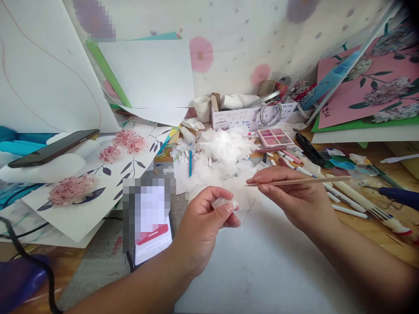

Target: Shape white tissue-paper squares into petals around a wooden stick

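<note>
Between the thumb and fingers of my left hand (209,222) is a small piece of white tissue paper (225,203), partly hidden by the fingers. My right hand (294,196) pinches a thin wooden stick (304,181), held nearly level, its narrow tip pointing left toward the left hand. Tip and paper appear apart. Just beyond both hands spreads a heap of white tissue paper pieces (225,148). Under my hands lies a large pale sheet (255,266).
A phone (152,240) lies left of my left arm. Pens and markers (347,196) crowd the right, near a blue glue gun (397,196). Behind the heap stand paper cups (202,109), a white box (235,118) and a makeup palette (275,137). Flower artwork (131,170) lies left.
</note>
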{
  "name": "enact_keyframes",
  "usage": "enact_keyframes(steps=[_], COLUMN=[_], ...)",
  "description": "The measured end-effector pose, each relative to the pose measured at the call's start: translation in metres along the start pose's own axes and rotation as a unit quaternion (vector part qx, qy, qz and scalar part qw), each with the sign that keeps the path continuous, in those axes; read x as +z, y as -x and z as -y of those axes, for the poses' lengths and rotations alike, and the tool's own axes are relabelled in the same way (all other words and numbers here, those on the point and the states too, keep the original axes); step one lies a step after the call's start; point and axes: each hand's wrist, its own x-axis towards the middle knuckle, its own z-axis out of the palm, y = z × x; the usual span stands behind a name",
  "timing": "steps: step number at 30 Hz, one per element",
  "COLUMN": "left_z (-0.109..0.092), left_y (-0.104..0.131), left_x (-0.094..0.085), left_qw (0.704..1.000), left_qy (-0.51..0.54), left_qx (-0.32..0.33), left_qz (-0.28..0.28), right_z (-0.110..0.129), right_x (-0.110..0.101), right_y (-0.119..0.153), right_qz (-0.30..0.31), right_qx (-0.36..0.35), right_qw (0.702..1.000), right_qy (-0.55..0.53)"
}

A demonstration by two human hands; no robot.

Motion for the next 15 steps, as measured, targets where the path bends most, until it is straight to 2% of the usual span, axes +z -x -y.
enact_keyframes(steps=[4,8,15], left_z=[0.0,-0.001,0.001], left_y=[0.002,0.004,0.002], left_x=[0.002,0.003,0.004], left_qw=[0.999,0.999,0.997], left_qy=[0.023,0.041,0.079], left_qx=[0.022,0.026,0.017], left_qz=[0.0,0.0,-0.012], right_z=[0.016,0.021,0.025], right_x=[0.002,0.005,0.008], right_y=[0.007,0.011,0.011], right_qz=[0.028,0.045,0.069], right_qx=[-0.015,-0.012,-0.045], right_qw=[0.995,0.986,0.985], right_qy=[-0.096,-0.157,-0.149])
